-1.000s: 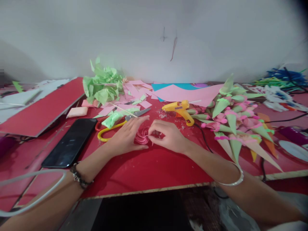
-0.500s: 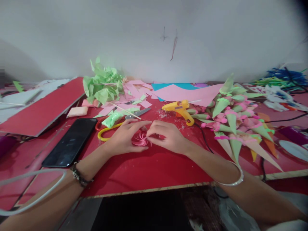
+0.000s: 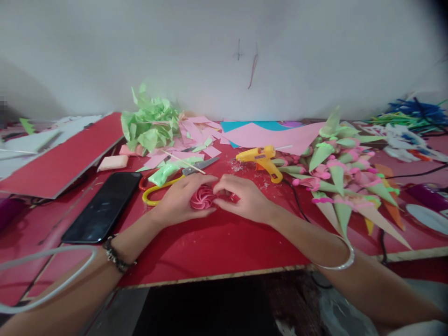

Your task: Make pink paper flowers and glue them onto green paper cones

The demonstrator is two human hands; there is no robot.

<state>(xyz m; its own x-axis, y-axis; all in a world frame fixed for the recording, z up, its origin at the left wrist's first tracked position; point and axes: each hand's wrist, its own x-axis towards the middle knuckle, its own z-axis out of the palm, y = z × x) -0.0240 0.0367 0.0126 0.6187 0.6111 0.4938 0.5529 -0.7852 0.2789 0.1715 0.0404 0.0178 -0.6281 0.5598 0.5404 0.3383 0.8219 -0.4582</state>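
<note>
A pink paper swirl [image 3: 202, 199], its thin folds curling out from the centre like a flower, sits in my left hand [image 3: 177, 198]. The thumb and fingers of that hand curve around it from the left. My right hand [image 3: 241, 198] has its thumb and forefinger bent close together at the swirl's right edge; whether a fold is pinched between them is too small to tell. Just beyond my left hand lie yellow-handled scissors [image 3: 152, 196], a thin stick [image 3: 185, 162] and a light green lump in clear wrap [image 3: 164, 174].
A yellow glue gun [image 3: 262, 161] lies behind my right hand, its cord trailing right. Green and pink paper cones [image 3: 338, 175] crowd the right side. At left are a phone [image 3: 105, 205] and a red board [image 3: 66, 158]; green crumpled paper [image 3: 150, 121] is behind.
The pink swirl has turned and its folds now look rounder and more closely gathered within my left hand. My fingers have shifted slightly; both arms stay in place.
</note>
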